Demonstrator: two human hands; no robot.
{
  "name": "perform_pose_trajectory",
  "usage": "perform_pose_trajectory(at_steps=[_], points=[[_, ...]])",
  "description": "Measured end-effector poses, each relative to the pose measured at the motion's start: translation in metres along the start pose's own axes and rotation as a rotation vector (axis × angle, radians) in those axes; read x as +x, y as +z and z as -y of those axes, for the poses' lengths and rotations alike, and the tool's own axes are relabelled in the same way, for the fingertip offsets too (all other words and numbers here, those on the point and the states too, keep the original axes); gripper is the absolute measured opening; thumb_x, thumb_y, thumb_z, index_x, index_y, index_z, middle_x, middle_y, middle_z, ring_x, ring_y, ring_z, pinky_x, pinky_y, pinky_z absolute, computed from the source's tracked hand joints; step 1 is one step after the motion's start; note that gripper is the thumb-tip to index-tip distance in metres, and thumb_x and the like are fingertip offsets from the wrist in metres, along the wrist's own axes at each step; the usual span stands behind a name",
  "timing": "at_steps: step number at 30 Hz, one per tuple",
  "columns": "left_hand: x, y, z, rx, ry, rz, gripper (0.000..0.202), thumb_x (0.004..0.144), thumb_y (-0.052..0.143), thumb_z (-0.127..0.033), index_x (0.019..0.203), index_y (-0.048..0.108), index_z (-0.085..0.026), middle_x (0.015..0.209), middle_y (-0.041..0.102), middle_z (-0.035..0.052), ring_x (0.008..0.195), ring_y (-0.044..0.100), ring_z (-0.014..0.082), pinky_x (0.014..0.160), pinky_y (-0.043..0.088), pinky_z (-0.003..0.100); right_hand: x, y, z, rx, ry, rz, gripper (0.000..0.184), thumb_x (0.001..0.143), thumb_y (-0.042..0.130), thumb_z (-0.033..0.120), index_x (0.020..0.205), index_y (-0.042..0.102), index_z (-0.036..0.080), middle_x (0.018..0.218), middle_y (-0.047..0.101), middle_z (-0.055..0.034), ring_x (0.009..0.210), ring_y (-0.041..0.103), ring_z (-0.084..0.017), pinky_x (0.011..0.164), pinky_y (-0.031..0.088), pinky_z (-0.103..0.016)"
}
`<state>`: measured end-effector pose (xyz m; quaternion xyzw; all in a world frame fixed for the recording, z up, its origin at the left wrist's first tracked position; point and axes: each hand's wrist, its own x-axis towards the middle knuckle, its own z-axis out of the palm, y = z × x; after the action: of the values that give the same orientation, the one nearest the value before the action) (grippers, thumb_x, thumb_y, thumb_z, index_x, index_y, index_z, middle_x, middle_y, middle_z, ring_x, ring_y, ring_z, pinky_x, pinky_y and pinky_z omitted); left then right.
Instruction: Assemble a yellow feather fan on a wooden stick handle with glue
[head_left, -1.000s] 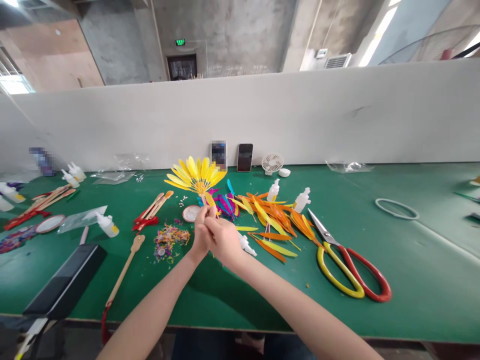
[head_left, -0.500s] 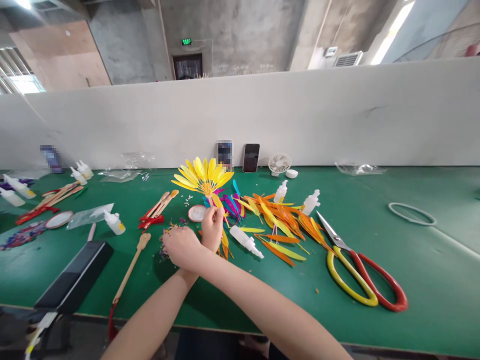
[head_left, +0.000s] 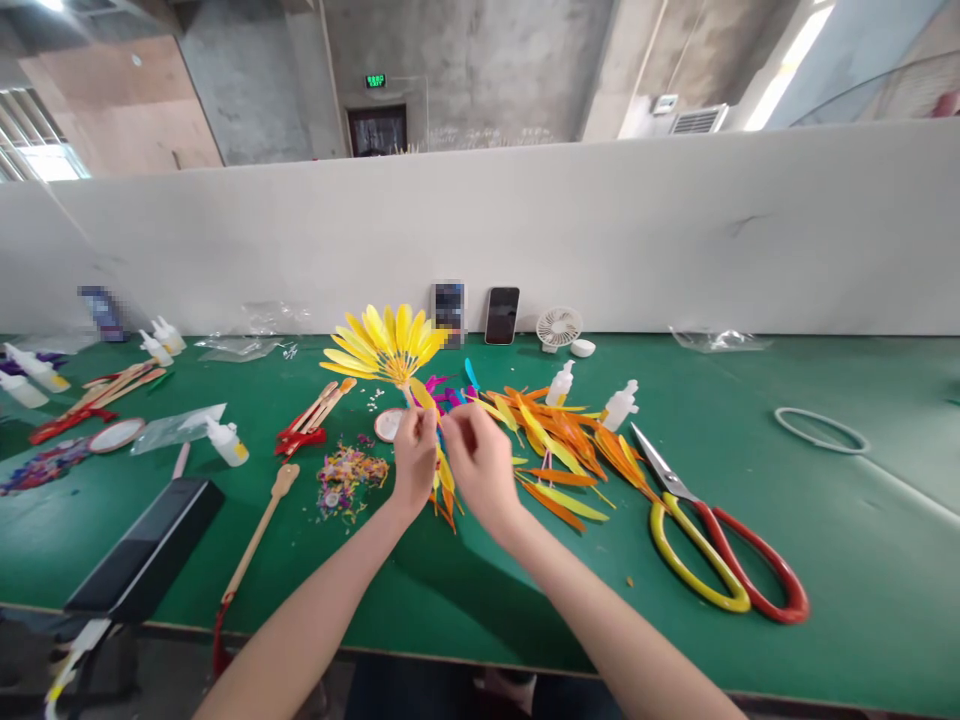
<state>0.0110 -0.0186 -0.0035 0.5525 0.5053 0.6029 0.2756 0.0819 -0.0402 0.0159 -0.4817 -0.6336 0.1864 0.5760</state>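
Observation:
My left hand (head_left: pixel 416 455) is closed around the wooden stick of a fan of yellow feathers (head_left: pixel 390 345), which spreads upright above the fist. A single yellow feather (head_left: pixel 422 393) slants beside the stick, its lower end lost between the hands. My right hand (head_left: pixel 484 455) is close by on the right with its fingers pinched together; what they hold, if anything, I cannot make out. Orange and yellow feathers (head_left: pixel 448 490) show below and between the hands. A small round dish of white stuff (head_left: pixel 388 425) sits behind my left hand.
Loose orange and yellow feathers (head_left: pixel 562 430), two glue bottles (head_left: pixel 621 405) and large scissors (head_left: pixel 697 530) lie to the right. Coloured scraps (head_left: pixel 349 480), a wooden stick (head_left: pixel 259 530) and a black box-shaped device (head_left: pixel 146 545) are on the left. A phone (head_left: pixel 502 316) and small fan (head_left: pixel 559 328) stand behind.
My right hand has come from the scrap pile, where it crossed over my left arm, to the right of my left hand. The feather fan has shifted slightly left.

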Motion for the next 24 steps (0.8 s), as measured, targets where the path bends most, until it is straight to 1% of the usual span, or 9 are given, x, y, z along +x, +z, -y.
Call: perform_pose_trajectory(at_steps=[2,4,6,8,10,12,15,18,24], points=[[0.007,-0.002,0.007,-0.004,0.014,0.022,0.032,0.08,0.042,-0.042,0.057,0.037,-0.02,0.054,0.037,-0.0027,0.054,0.038,0.0114,0.055,0.034,0.025,0.006,-0.013,-0.018,0.056,0.115,0.009,0.019,0.08,0.041,0.034,0.07,0.048,0.019,0.057,0.049,0.0014,0.049,0.042,-0.011,0.049,0.036,-0.024],[0.01,-0.004,0.01,0.003,0.035,0.051,0.032,0.079,0.042,-0.043,0.057,0.039,-0.019,0.054,0.037,-0.003,0.054,0.038,0.0111,0.056,0.035,0.025,0.01,-0.018,-0.032,0.147,0.173,0.085,0.021,0.078,0.043,0.037,0.077,0.052,0.018,0.06,0.051,0.0004,0.05,0.042,-0.011,0.049,0.036,-0.024],[0.009,-0.005,0.01,0.01,0.045,0.081,0.032,0.079,0.043,-0.044,0.059,0.041,-0.019,0.055,0.038,-0.0029,0.056,0.039,0.0113,0.057,0.035,0.025,0.012,-0.018,-0.04,0.197,0.195,0.188,0.026,0.076,0.044,0.039,0.085,0.054,0.017,0.061,0.051,0.0005,0.048,0.041,-0.011,0.046,0.034,-0.024],[0.006,-0.004,0.01,0.011,0.05,0.1,0.033,0.078,0.043,-0.046,0.06,0.041,-0.019,0.056,0.039,-0.0026,0.057,0.04,0.0118,0.058,0.035,0.025,0.01,-0.015,-0.042,0.184,0.167,0.245,0.024,0.076,0.044,0.038,0.082,0.054,0.018,0.06,0.051,0.0007,0.047,0.04,-0.011,0.046,0.033,-0.024],[0.005,-0.003,0.01,0.009,0.058,0.104,0.033,0.078,0.043,-0.046,0.059,0.04,-0.019,0.056,0.039,-0.0024,0.059,0.041,0.0121,0.059,0.035,0.025,0.007,-0.012,-0.041,0.097,0.098,0.235,0.018,0.076,0.043,0.035,0.072,0.051,0.019,0.058,0.049,0.0011,0.048,0.04,-0.012,0.048,0.033,-0.024],[0.005,-0.002,0.011,0.003,0.06,0.113,0.034,0.078,0.043,-0.046,0.058,0.039,-0.019,0.057,0.04,-0.0024,0.059,0.042,0.0121,0.059,0.035,0.025,0.004,-0.009,-0.039,-0.005,0.009,0.202,0.017,0.078,0.04,0.031,0.065,0.045,0.02,0.056,0.047,0.0009,0.05,0.042,-0.012,0.05,0.033,-0.024],[0.005,-0.002,0.011,-0.007,0.055,0.136,0.033,0.078,0.043,-0.046,0.058,0.039,-0.019,0.056,0.038,-0.0028,0.058,0.04,0.0118,0.059,0.035,0.025,0.001,-0.006,-0.038,-0.085,-0.084,0.18,0.016,0.079,0.035,0.028,0.066,0.041,0.021,0.06,0.049,-0.0007,0.055,0.045,-0.013,0.053,0.034,-0.024],[0.004,-0.002,0.01,-0.007,0.056,0.152,0.033,0.078,0.043,-0.045,0.058,0.039,-0.019,0.057,0.037,-0.0029,0.057,0.038,0.0114,0.058,0.033,0.025,-0.001,-0.005,-0.037,-0.129,-0.085,0.159,0.016,0.08,0.031,0.027,0.066,0.038,0.021,0.059,0.048,-0.0006,0.054,0.044,-0.013,0.052,0.033,-0.023],[-0.001,0.0,0.009,-0.001,0.055,0.202,0.033,0.079,0.043,-0.044,0.058,0.039,-0.019,0.059,0.04,-0.0018,0.06,0.039,0.0118,0.06,0.033,0.026,-0.003,-0.004,-0.032,-0.178,-0.04,0.104,0.016,0.077,0.03,0.025,0.061,0.029,0.023,0.051,0.037,0.0036,0.045,0.035,-0.011,0.047,0.028,-0.022]])
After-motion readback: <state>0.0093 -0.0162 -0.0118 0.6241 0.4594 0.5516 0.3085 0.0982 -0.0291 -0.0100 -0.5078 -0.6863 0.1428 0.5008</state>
